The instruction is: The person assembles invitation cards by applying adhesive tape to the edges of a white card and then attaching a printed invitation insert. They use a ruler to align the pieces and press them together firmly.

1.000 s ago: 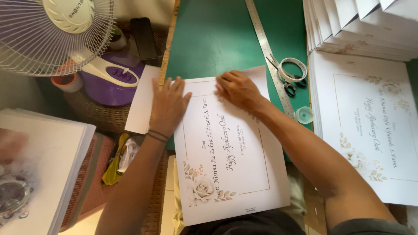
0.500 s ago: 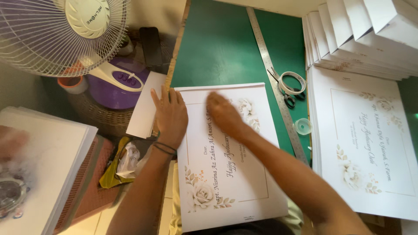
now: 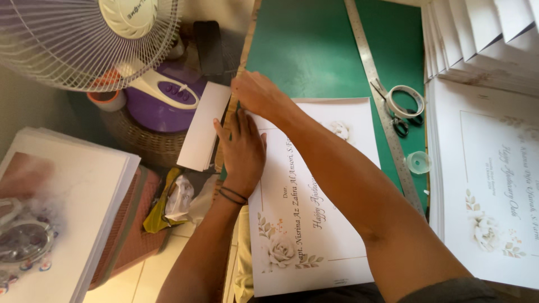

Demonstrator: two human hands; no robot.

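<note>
Pressing printed sheet: both hands; steel ruler, tape roll alongside

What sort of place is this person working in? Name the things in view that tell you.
Probably a small home craft or print-finishing workspace: a green cutting mat with a metal ruler, stacks of printed floral cards, and an electric fan beside the table.

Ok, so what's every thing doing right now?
Left hand: flat, pressing the printed sheet.
Right hand: at the sheet's top left corner.
Printed sheet: lying flat on the green mat.
Metal ruler: lying on the mat.
Fan: blades not discernible.
</note>
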